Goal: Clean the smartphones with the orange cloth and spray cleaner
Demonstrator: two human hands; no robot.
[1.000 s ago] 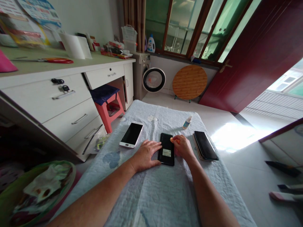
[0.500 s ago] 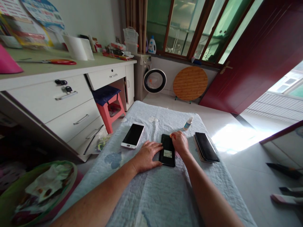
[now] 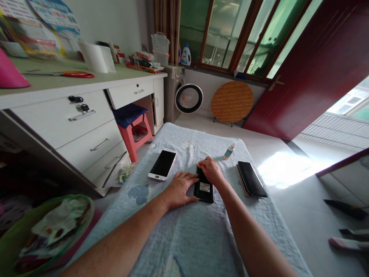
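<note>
Left hand: I have the left hand [image 3: 179,192] palm down on the cloth [image 3: 201,238], its arm reaching in from the lower left. The fingers are slightly spread and point toward the black phone, with the fingertips at its left edge and the thumb lower down by the same side. The grip is loose, steadying the phone rather than clasping it.
Right hand: My right hand [image 3: 211,170] is bent over the top end of the phone, its arm angling up and leftward from the lower right. The fingertips are pinched together on a small orange piece [image 3: 198,164], mostly hidden by the fingers, near the upper left corner.
Black phone: The black phone [image 3: 204,196] lies flat on the cloth between my hands, upper part covered by the right one. A pale label [image 3: 204,187] shows on its lower half.
White phone: To the left, apart from both hands, the white phone [image 3: 163,164] lies with its dark screen up.
Spray bottle: Beyond the right hand, a small spray bottle [image 3: 229,151] stands near the far right of the cloth.
Dark phone: On the right, another dark phone [image 3: 251,180] rests on a flat brownish item, near the cloth's edge.
</note>
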